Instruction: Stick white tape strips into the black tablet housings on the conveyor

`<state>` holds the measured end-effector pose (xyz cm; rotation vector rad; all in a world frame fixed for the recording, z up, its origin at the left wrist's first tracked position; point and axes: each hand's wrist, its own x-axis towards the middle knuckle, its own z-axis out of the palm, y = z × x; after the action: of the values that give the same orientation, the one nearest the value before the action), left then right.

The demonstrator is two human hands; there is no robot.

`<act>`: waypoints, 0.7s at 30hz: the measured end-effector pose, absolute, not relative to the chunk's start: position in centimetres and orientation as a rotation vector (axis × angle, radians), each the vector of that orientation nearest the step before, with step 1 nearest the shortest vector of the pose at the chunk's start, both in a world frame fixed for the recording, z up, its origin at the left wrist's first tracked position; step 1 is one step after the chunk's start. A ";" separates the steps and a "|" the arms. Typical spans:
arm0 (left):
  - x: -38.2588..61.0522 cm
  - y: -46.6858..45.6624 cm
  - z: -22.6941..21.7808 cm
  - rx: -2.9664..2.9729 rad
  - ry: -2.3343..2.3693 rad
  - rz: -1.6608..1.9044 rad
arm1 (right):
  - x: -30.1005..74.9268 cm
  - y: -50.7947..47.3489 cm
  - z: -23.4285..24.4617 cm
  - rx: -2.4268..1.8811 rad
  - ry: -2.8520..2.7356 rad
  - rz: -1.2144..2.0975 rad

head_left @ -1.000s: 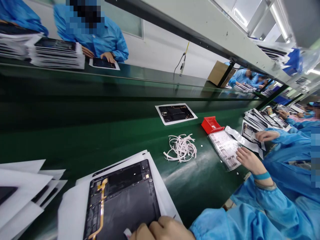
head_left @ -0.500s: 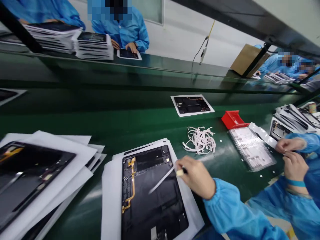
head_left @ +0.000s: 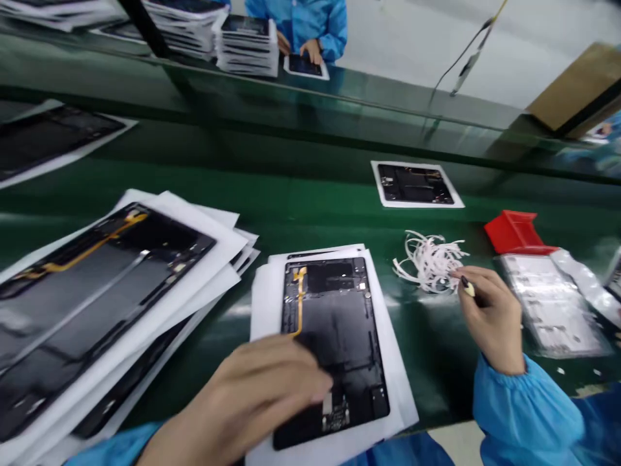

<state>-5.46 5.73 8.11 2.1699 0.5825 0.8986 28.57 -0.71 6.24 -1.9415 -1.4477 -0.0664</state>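
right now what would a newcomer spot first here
First comes the black tablet back panel with yellow flex cable, on white sheets under the left hand at centre. Rightward, a bright red plastic tray stands on the green bench near a tangle of white paper strips. The right hand pinches a small black-and-cream item.

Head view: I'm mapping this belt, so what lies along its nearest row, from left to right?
Stack of tablet backs → tablet back → white strips → clear tray
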 end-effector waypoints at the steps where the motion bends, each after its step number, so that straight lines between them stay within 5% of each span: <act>1: -5.1 6.6 8.2 2.149 0.533 0.864 | 27.0 -0.5 6.9 -1.897 -1.490 -0.050; 10: -2.2 10.6 6.4 1.969 0.655 0.931 | 16.3 3.0 7.2 -1.412 -1.634 1.112; 16: -3.7 6.5 5.2 2.006 1.077 1.078 | 16.9 4.2 5.1 -1.450 -1.462 1.237; 21: -6.7 -0.2 2.6 2.545 0.747 0.604 | 17.2 4.8 3.6 -1.428 -1.531 1.156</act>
<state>-6.68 -0.19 2.64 2.5450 0.7473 0.6043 17.20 4.80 3.61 -1.4279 -1.5309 1.1561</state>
